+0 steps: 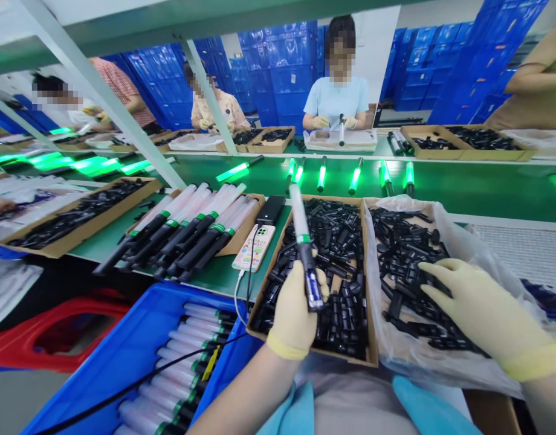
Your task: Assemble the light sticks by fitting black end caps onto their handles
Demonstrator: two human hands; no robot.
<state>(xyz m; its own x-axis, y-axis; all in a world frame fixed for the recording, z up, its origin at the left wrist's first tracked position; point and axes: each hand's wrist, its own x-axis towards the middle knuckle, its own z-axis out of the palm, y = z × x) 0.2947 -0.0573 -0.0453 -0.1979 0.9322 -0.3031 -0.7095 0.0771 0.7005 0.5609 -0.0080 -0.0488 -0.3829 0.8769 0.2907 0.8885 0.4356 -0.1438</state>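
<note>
The gloved left hand [296, 308] curls its fingers around a black-and-clear plastic light stick with a green band [300, 232], above the cardboard box of black plastic parts [367, 338]; the gloved right hand [481, 308] spreads its fingers over the plastic-lined tray [463, 241]

Bright, cool light floods the scene, and there's the green glow, blazing from the lit sticks [355, 179] and spilling across the green surface [463, 194]! Glints dance over the black parts [345, 314], pale glare streaks the blue crates [282, 78], and deep shadow pools around the red stool [15, 347]. The middle looks fairly crisp; the far background runs softer, the outer edges smear and stretch, and the shelf beam [242, 33] tilts. Blocky pixelation covers the workers' faces.
</note>
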